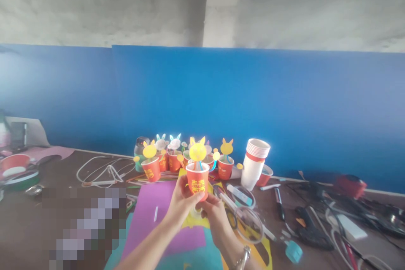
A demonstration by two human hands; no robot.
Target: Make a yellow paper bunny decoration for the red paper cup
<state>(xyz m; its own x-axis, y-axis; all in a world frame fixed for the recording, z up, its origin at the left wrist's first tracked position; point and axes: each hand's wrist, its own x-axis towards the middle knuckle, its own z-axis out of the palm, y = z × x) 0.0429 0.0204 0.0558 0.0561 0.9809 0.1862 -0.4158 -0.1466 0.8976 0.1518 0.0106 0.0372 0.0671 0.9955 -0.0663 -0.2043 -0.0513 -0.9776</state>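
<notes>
A red paper cup (195, 175) with gold lettering is held up in front of me, upright. From its mouth rise a yellow paper animal head (198, 152) with pointed ears and blue and orange strips tipped with yellow discs. My left hand (181, 200) is closed around the cup's left side, thumb across its front. At the cup's base, the fingers of my right hand (212, 211) are closed against its lower right edge. Below lie purple paper (152, 206) and teal paper (193, 257), with yellow cut paper partly hidden by my hands.
Behind stand several similar decorated cups, including a yellow-headed cup (151, 169) and another (225, 168). A stack of white cups (255, 162) is to their right. A glue gun (313, 228), tape rings (249, 223), a marker (279, 202) and cables (107, 173) clutter the table.
</notes>
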